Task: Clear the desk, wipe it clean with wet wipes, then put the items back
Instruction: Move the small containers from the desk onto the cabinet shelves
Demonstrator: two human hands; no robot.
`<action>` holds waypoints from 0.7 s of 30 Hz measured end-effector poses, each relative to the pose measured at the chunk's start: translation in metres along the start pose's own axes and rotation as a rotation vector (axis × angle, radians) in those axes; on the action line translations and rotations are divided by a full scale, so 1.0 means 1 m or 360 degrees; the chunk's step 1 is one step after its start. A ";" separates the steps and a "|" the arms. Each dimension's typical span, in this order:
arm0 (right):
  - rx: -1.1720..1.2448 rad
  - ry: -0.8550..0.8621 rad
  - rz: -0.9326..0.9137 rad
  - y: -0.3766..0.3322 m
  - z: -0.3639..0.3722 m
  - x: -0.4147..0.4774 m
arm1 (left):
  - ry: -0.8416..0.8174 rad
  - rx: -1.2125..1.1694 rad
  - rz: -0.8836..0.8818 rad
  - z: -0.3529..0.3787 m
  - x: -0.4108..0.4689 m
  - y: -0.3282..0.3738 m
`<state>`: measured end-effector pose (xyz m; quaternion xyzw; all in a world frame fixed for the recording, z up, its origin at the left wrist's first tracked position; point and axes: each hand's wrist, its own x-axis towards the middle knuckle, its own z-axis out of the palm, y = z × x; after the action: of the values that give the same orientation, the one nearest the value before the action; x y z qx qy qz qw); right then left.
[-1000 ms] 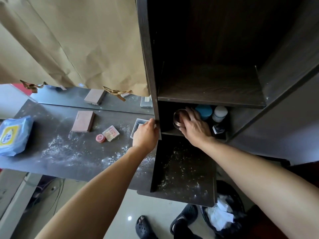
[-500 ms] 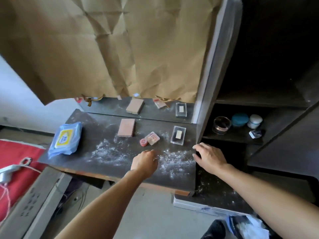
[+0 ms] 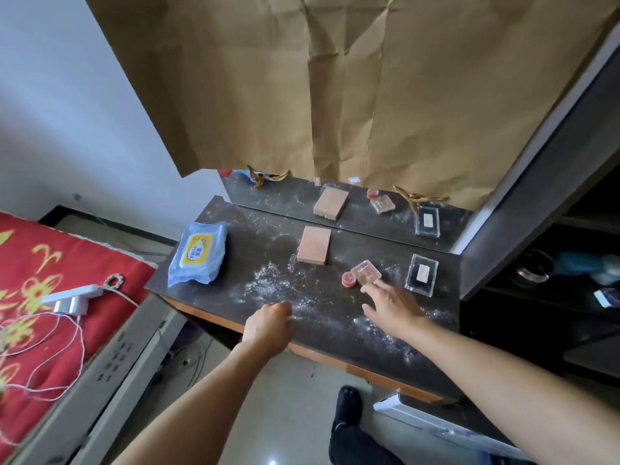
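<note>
The dark desk (image 3: 235, 260) is dusted with white powder. On it lie a blue pack of wet wipes (image 3: 198, 256) at the left, a pink-brown flat box (image 3: 314, 245) in the middle, a small red round pot (image 3: 349, 279), a clear pink compact (image 3: 366, 272) and a clear case (image 3: 421, 274) at the right. My right hand (image 3: 391, 307) hovers open, fingers spread, just below the compact, holding nothing. My left hand (image 3: 268, 325) is curled at the desk's front edge with nothing in it.
A mirror (image 3: 369, 216) at the desk's back, under brown paper (image 3: 335, 78), reflects the items. A dark shelf unit (image 3: 536, 250) at the right holds a glass jar (image 3: 533, 270) and small containers. A red bed (image 3: 50, 297) with a charger stands left.
My right hand has left the jar on the shelf and moved left over the desk toward the compact. My left hand let go of the shelf's edge and dropped to the desk front.
</note>
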<state>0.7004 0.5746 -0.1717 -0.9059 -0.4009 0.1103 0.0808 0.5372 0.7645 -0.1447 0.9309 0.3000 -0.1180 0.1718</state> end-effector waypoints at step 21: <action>0.0298 0.0025 0.0006 0.032 0.079 0.122 | -0.0095 -0.0007 -0.0053 0.021 0.233 0.037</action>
<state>0.7814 0.6488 -0.2717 -0.8958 -0.3866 0.1405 0.1681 0.7415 0.8483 -0.2301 0.9215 0.3105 -0.1479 0.1806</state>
